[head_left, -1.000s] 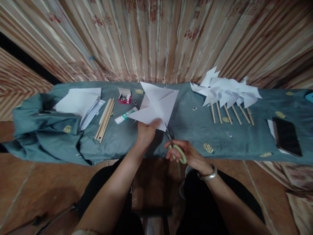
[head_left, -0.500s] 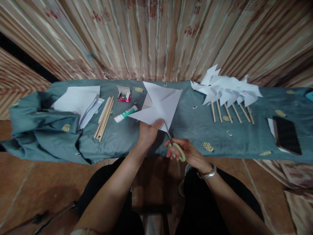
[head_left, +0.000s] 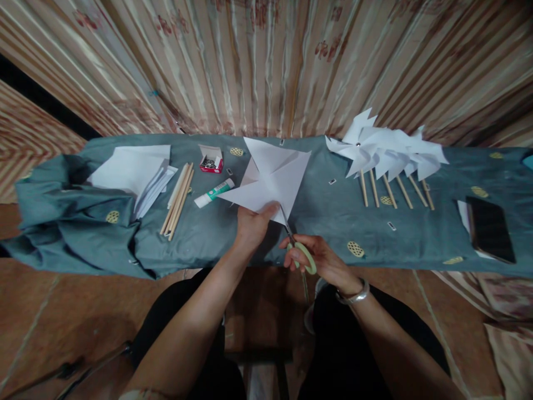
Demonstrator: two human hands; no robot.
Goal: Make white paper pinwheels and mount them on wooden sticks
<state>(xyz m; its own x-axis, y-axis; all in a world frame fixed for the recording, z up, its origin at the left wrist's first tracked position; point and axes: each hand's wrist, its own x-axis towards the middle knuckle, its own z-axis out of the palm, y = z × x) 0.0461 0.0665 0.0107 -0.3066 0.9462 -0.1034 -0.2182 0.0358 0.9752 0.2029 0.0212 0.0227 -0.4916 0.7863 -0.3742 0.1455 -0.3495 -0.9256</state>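
Observation:
A square of white paper (head_left: 266, 178), slit in from its corners, is held above the cloth at the middle of the table. My left hand (head_left: 253, 225) grips its near edge, thumb on top and fingers underneath. In my right hand (head_left: 316, 256) are scissors (head_left: 306, 257) with pale green handles, my fingers through the loops. Their blades reach into the paper's near corner, just right of my left thumb. The blade tips are hard to make out against the paper.
Left of the paper lie a glue stick (head_left: 214, 193), a small red box (head_left: 211, 159) of metal bits, wooden sticks (head_left: 177, 203) and white sheets (head_left: 133, 169). To the right are several paper pinwheels (head_left: 387, 150) on sticks and a dark phone (head_left: 490, 229). A curtain (head_left: 266, 66) hangs behind the table.

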